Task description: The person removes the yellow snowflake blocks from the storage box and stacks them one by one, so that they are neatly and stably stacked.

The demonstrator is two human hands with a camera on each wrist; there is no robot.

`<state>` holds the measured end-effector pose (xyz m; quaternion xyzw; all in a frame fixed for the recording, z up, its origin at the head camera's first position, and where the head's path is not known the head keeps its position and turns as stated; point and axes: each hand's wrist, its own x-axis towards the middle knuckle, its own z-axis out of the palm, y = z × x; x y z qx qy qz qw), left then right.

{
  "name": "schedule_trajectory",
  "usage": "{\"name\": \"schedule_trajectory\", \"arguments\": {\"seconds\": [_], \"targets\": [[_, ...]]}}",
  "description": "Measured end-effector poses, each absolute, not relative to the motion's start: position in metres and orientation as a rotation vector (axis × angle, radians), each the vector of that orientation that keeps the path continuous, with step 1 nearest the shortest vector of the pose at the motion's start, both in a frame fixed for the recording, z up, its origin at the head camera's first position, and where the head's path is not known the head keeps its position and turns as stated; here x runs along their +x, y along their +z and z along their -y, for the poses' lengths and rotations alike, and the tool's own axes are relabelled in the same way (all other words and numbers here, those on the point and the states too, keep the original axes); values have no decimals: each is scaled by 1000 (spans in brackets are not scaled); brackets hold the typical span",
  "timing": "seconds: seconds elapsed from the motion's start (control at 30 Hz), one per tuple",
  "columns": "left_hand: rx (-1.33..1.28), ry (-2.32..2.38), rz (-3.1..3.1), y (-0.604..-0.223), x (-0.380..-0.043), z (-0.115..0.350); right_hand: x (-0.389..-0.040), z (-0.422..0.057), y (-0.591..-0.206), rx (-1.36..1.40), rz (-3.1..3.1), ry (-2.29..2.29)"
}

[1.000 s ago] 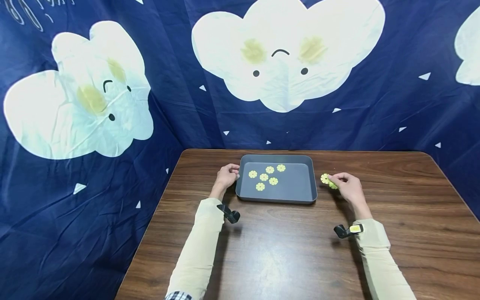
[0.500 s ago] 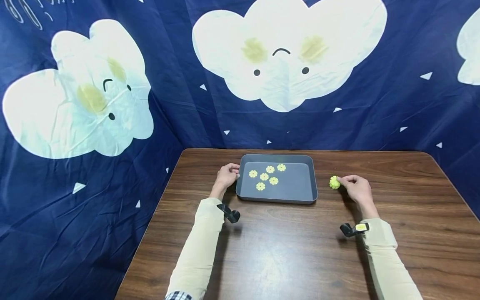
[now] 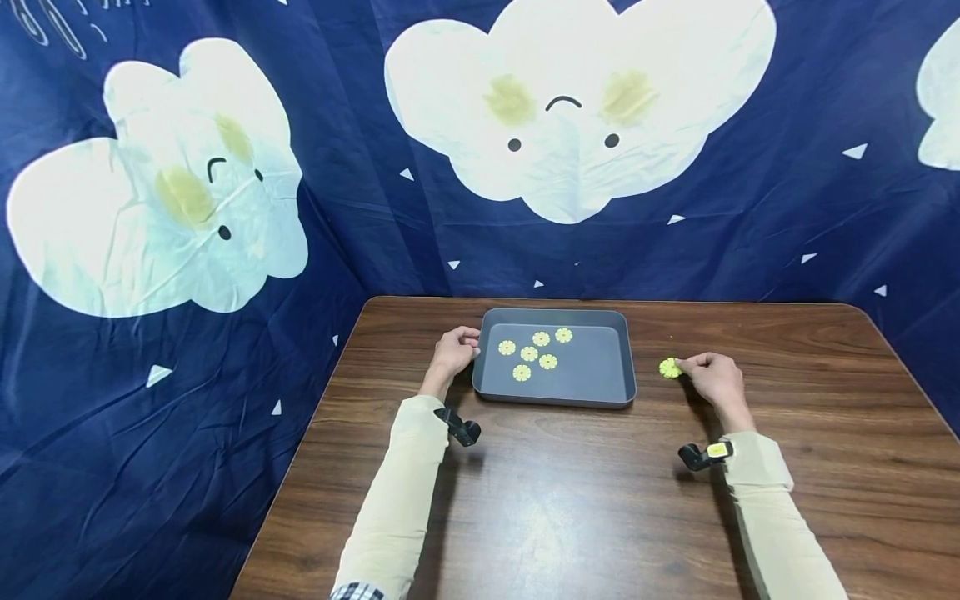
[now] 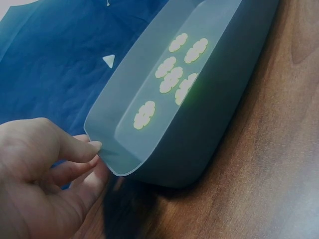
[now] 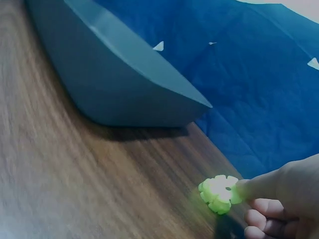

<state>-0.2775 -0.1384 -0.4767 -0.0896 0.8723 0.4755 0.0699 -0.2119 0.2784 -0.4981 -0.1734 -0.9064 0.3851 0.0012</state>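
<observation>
In the head view, several yellow flower-shaped discs [image 3: 529, 353] lie flat in the left and middle part of a dark grey rectangular tray [image 3: 592, 371]. My left hand [image 3: 452, 352] pinches the tray's left rim; the left wrist view has the thumb [image 4: 82, 149] over the rim with the fingers curled against the outer wall. To the right of the tray, my right hand [image 3: 716, 379] pinches a small stack of yellow-green flower discs [image 5: 218, 195] between thumb and fingers, close over the table. How many discs are in this stack I cannot tell.
The brown wood-grain table [image 3: 570, 500] backs onto a blue cloth [image 3: 360, 192] printed with white clouds. A dark wrist camera [image 3: 459, 427] sits on the left sleeve, another camera [image 3: 701, 456] on the right one.
My right hand has shifted a little to the right. The flower discs at its fingertips, offset from each other one second ago, now overlap as one stack. The left hand and tray stay put.
</observation>
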Motion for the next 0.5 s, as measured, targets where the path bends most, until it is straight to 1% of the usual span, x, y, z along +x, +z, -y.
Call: {"name": "schedule_trajectory", "arguments": {"seconds": [0.17,0.5], "targets": [[-273,1437,-2623,-477,-278,138,-214,-278,-500,-516,2877,1101],[-268,1430,-2634,-478,-279,139,-216,-277,-499,-503,2904,1080]]}}
